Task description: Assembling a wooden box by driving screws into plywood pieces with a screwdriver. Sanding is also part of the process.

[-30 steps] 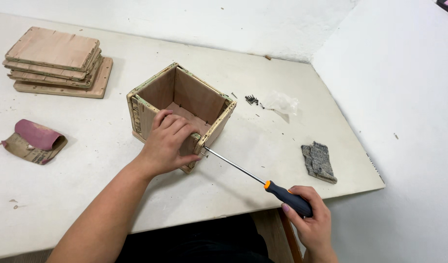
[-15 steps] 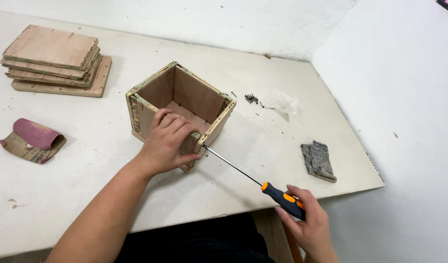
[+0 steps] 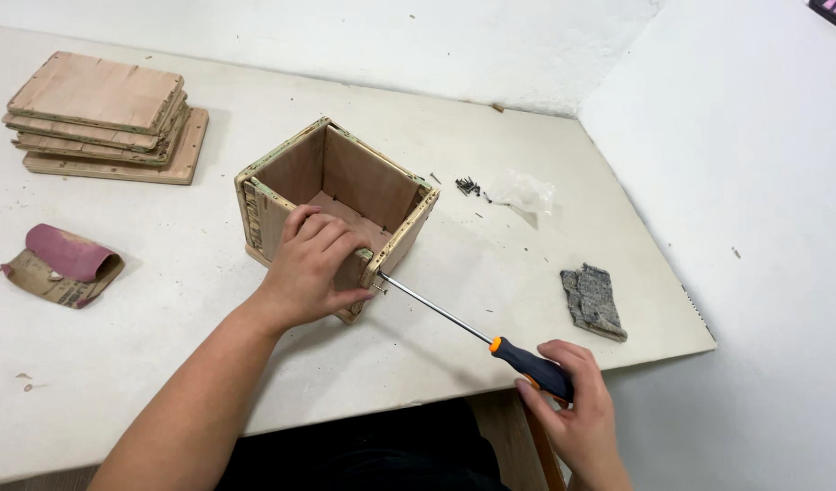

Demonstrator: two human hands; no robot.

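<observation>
An open-topped plywood box [image 3: 354, 177] stands in the middle of the white table [image 3: 454, 300]. My left hand [image 3: 313, 264] grips its near corner, fingers hooked over the rim. My right hand [image 3: 577, 414] holds the black and orange handle of a long screwdriver [image 3: 454, 320] near the table's front edge. The screwdriver's tip meets a screw low on the box's near right side, beside my left fingers.
A stack of plywood boards [image 3: 104, 114] lies at the back left. A curled piece of red sandpaper [image 3: 63, 264] sits at the left. Several loose screws [image 3: 468, 186] and a clear plastic bag [image 3: 523, 193] lie behind the box. A grey block [image 3: 593, 300] rests at the right.
My right hand has shifted slightly on the screwdriver handle. The box and my left hand stay where they were.
</observation>
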